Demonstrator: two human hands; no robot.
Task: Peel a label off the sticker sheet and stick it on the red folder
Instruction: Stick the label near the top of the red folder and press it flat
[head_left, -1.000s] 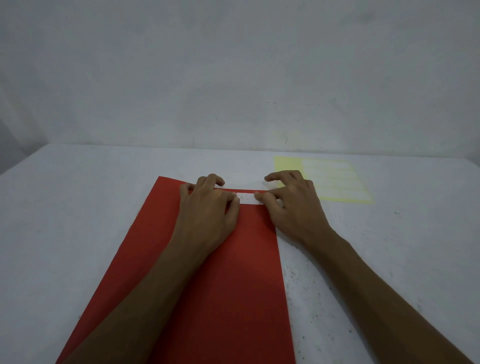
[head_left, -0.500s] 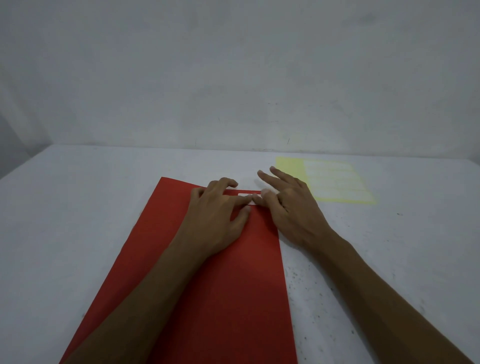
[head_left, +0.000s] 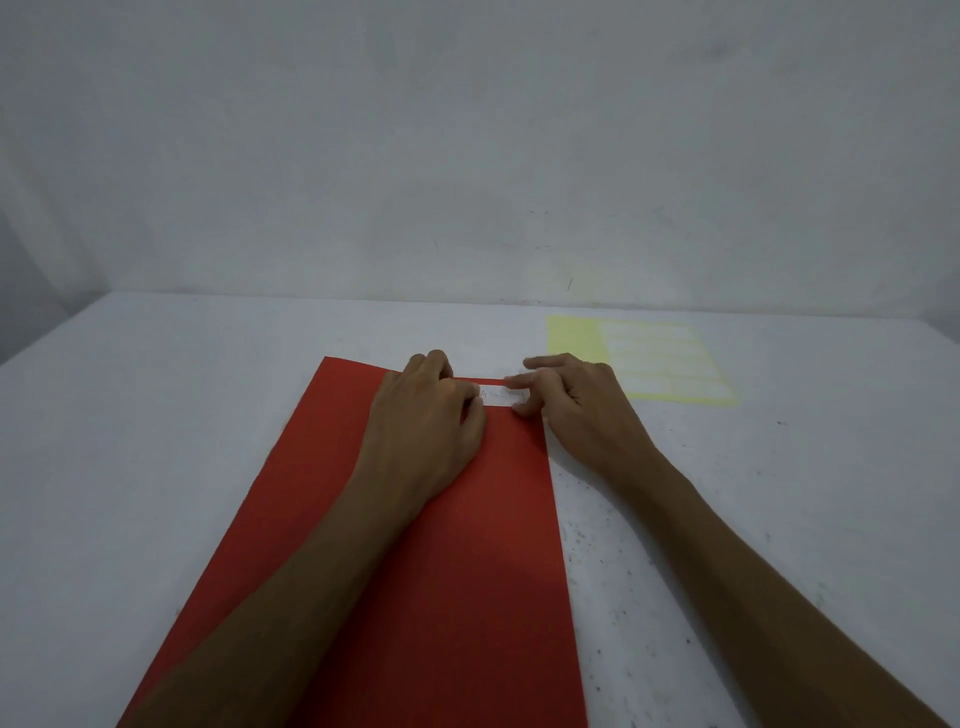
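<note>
The red folder lies flat on the white table, running from the near edge toward the middle. A white label with faint writing sits near the folder's far right corner. My left hand rests palm down on the folder, its fingertips on the label's left end. My right hand comes in from the right, fingers pressing the label's right end. Both hands hide most of the label. The yellow sticker sheet lies flat beyond my right hand, with pale labels on its right part.
The white table carries dark specks to the right of the folder. A plain grey wall stands right behind the table's far edge.
My fingertips had closed in over the middle of the label; they have now slid apart toward its ends, showing more of the label. The folder and sticker sheet stay put.
</note>
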